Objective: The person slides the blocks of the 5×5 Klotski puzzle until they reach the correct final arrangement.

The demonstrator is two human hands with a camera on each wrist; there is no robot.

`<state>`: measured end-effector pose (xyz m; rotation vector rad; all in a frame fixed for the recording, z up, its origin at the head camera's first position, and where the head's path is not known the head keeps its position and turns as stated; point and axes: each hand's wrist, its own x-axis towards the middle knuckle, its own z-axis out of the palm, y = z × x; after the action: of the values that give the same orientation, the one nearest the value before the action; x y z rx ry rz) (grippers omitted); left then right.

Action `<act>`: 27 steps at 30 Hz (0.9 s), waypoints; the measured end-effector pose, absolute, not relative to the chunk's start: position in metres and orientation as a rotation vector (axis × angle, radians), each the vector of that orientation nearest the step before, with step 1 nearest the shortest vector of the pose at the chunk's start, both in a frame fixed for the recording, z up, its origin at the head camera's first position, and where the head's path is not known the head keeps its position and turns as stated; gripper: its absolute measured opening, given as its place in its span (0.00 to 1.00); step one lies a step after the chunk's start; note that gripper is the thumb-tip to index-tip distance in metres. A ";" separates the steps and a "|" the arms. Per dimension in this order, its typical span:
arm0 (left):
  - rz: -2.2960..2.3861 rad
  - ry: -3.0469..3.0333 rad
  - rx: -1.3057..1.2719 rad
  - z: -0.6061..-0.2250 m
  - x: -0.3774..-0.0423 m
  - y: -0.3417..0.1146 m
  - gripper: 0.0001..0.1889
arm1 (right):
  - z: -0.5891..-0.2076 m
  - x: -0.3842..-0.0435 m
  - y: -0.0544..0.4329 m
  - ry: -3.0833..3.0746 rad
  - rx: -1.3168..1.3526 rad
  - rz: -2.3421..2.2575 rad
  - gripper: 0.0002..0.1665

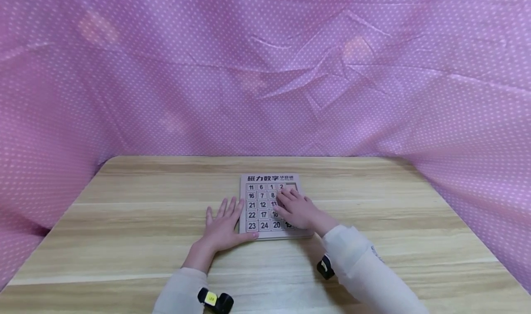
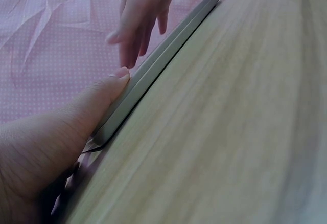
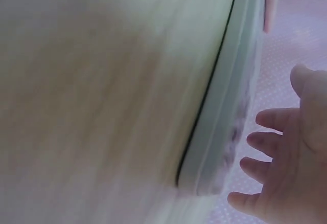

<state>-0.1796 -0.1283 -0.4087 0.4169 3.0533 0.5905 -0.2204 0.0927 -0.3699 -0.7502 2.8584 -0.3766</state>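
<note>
A grey sliding number puzzle (image 1: 274,235) lies flat on the table, its numbered tiles in rows under a line of dark lettering. At its left edge my left hand (image 1: 224,231) rests with fingers spread on the wood. The left thumb (image 2: 110,88) lies on the puzzle's near left corner. Over the right-hand tiles is my right hand (image 1: 299,210), fingers extended and hiding several of them. In the right wrist view its fingers (image 3: 265,143) are spread apart; whether they touch a tile I cannot tell. A bare gap (image 1: 292,186) shows at the top right of the grid.
The wooden table (image 1: 145,212) stretches out on both sides of the puzzle. Behind it and at both sides hangs a pink dotted cloth (image 1: 265,97). Black devices sit at the left wrist (image 1: 215,300) and the right wrist (image 1: 325,267), below pale sleeves.
</note>
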 end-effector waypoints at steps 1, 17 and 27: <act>0.593 3.052 0.415 -0.409 -0.179 -0.128 0.55 | -0.369 -0.218 0.095 2.856 -0.765 -0.380 0.32; 0.602 3.051 0.403 -0.410 -0.177 -0.123 0.55 | -0.368 -0.155 0.144 2.804 -1.001 -0.320 0.35; 0.615 3.049 0.388 -0.410 -0.174 -0.123 0.55 | -0.371 -0.147 0.151 2.807 -1.038 -0.285 0.35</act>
<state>-0.1736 -0.1229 -0.4101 0.3880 3.0494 0.6145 -0.1468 0.1515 -0.3713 -1.0381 2.8070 -0.2850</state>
